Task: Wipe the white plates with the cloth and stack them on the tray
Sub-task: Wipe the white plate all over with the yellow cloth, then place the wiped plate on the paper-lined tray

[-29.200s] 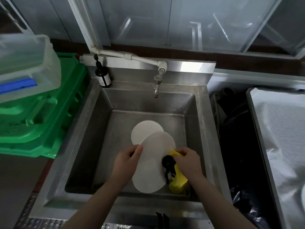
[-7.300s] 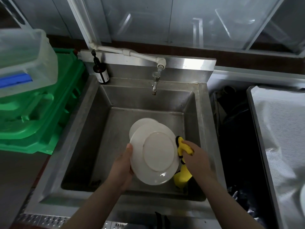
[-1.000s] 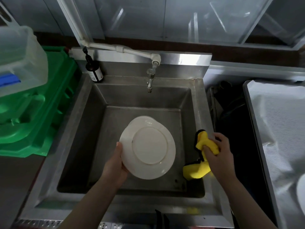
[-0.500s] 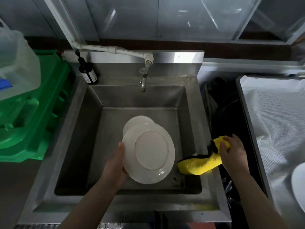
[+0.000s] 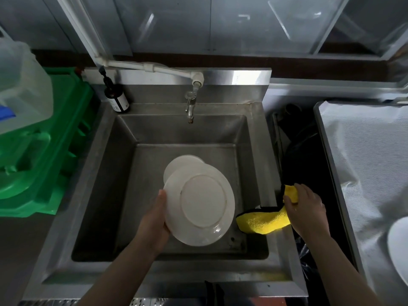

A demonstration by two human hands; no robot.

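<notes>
Sink (image 5: pixel 254 133) of steel, green crates (image 5: pixel 55 151) left, perhaps glazed wall behind.

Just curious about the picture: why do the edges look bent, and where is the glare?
Head view: wide-angle lens bows the sink rim and tray edge; dim overall; glare on the splashback, soft sheen on the held plate; corners look slightly soft.

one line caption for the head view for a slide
Left hand holds an upturned white plate over the steel sink; right hand lays the yellow cloth on its rim.
</notes>
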